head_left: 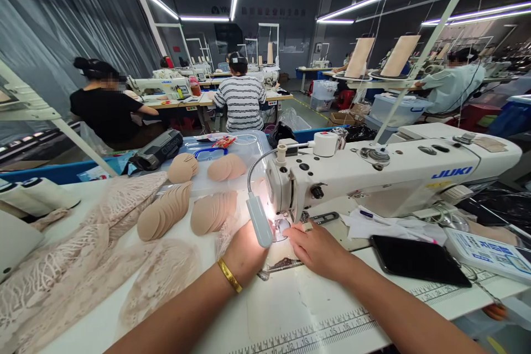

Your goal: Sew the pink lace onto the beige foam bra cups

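My left hand (245, 251), a gold bracelet at its wrist, is beside the needle area of a white sewing machine (406, 171). A grey lamp head (260, 221) on a bent neck covers its fingers, so their grip is hidden. Sheer lace (226, 235) lies against this hand's left side. Across the needle area is my right hand (318, 248), its fingers bent together and tips close to the metal needle plate (282, 229). What they pinch, if anything, is too small to make out. A beige band (307, 227) shows on one finger.
Fanned stacks of beige pads (164, 213) and spread lace fabric (78, 271) lie to the left. A plastic bin lid (253, 146) is behind them. On the right are a black phone (418, 260) and a white box (492, 254). Several people sit at machines beyond.
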`<state>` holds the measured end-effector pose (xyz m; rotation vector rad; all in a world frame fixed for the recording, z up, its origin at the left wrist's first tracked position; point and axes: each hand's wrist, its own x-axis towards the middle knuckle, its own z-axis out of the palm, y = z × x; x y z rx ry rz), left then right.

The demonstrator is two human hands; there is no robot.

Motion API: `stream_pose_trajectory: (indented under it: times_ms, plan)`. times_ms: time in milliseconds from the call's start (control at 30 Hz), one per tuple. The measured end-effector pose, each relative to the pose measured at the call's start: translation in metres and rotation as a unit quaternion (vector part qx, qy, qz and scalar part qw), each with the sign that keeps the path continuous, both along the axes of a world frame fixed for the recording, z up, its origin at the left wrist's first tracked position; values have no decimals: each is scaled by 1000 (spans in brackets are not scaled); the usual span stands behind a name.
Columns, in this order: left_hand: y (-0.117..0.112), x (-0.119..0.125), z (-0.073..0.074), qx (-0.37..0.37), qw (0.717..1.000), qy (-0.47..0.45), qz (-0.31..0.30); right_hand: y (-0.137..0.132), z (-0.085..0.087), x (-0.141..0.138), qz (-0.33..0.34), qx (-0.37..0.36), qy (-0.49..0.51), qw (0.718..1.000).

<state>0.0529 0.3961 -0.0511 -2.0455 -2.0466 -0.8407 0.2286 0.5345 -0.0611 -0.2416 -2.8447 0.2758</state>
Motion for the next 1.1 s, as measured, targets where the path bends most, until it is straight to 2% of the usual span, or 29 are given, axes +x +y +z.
stream_pose_trajectory:
  times_ms: [167,333,467,567,667,733,800,867,933,1000,1033,1100]
  plan:
    - [2,-2,-2,-48,997,64,5,-1,-1,0,-4,5,-8,1000]
    - [3,9,10,-103,991,66,47,0,-10,0,9,-2,33,999]
    - [6,-3,34,-170,978,83,87,2,-15,0,29,7,66,997]
    - [-6,-27,67,-210,961,112,144,0,-14,3,57,16,101,993]
    - [-42,-35,108,-222,949,134,177,-14,-8,5,112,-4,133,985]
    - [-74,-22,135,-229,949,135,169,-33,0,3,137,-23,156,978]
    - [-105,4,155,-274,948,106,125,-58,11,-1,149,-43,174,972]
    - [-133,33,169,-300,950,65,53,-87,24,-4,178,-83,173,965]
    - [-159,54,175,-310,950,15,-21,-115,33,-2,248,-161,147,944]
    - [-185,63,174,-322,943,-51,-63,-138,31,6,302,-275,76,910]
    - [-199,63,170,-330,938,-89,-67,-146,24,13,300,-336,27,892]
    - [-226,56,153,-355,919,-167,-46,-159,1,25,268,-426,-97,859]
